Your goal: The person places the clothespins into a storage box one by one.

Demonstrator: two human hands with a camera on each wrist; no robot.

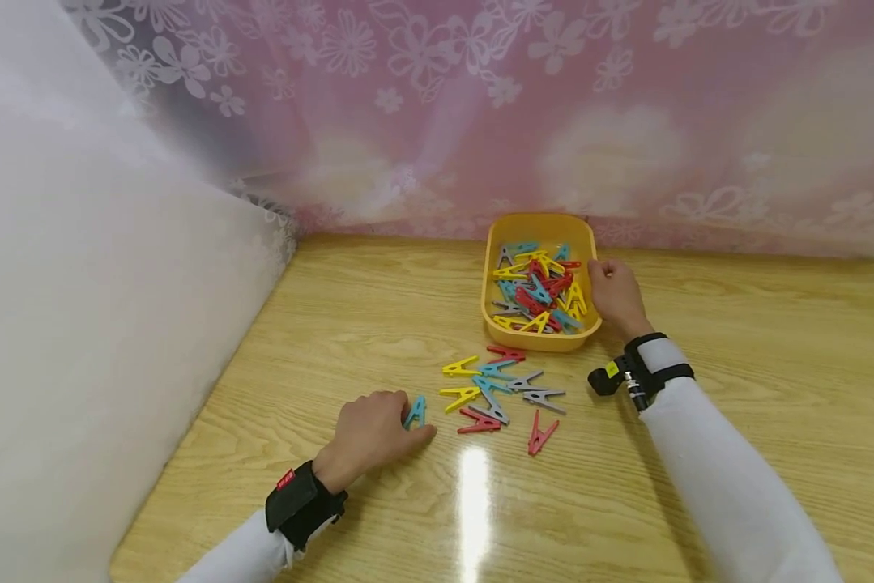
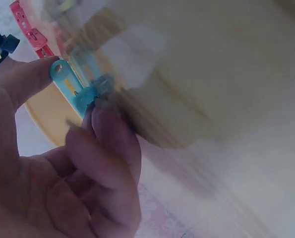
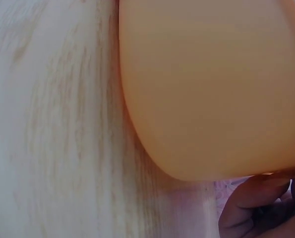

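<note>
My left hand [image 1: 373, 431] is low over the wooden table, at the left edge of a loose group of clothespins. Between its thumb and fingers is a light blue clothespin [image 1: 418, 411]; in the left wrist view the thumb touches one end of this blue clothespin [image 2: 73, 88] and the curled fingertips meet its other side. At the right side of a yellow plastic basket [image 1: 539, 342], my right hand [image 1: 619, 298] grips the rim. The right wrist view shows the basket's outer wall [image 3: 211, 99] with curled fingers [image 3: 246, 198] at its edge. Inside the basket lie several red, yellow, blue and grey clothespins [image 1: 535, 295].
Several clothespins lie on the table [image 1: 320, 324] in front of the basket, among them a yellow clothespin [image 1: 460, 397], a grey clothespin [image 1: 544, 399] and a red clothespin [image 1: 542, 434]. Behind the basket hangs a pink flowered curtain [image 1: 437, 121]. White cloth [image 1: 79, 283] borders the left side.
</note>
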